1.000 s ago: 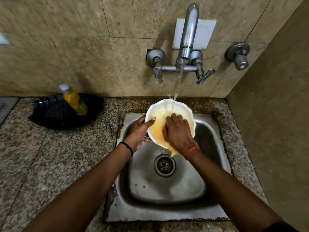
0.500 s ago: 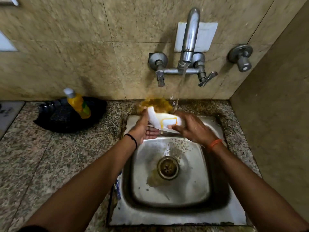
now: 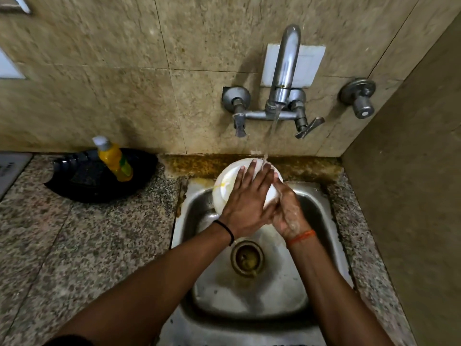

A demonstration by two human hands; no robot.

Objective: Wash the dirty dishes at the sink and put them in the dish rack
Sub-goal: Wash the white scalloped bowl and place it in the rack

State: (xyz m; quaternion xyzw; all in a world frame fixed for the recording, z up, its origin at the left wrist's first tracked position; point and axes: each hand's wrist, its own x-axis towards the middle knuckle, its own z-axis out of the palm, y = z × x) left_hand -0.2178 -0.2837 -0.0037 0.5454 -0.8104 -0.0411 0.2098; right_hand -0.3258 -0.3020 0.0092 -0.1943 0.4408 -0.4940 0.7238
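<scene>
A white bowl with yellow smears is held over the back of the steel sink, its outer side turned toward me. My left hand lies flat on that outer side with straight fingers. My right hand, wet, grips the bowl's right rim. Water from the wall faucet runs onto the bowl's top edge and my fingertips. The bowl's inside is hidden.
A yellow soap bottle stands in a black ribbed tray on the granite counter at left. The drain holds yellowish residue. A second tap sticks out of the wall; a side wall closes the right.
The bowl was tipped, dumping yellow liquid into the sink, then flipped with its outside toward me. My left hand moved from the rim to lie flat on it; my right hand left the inside.
</scene>
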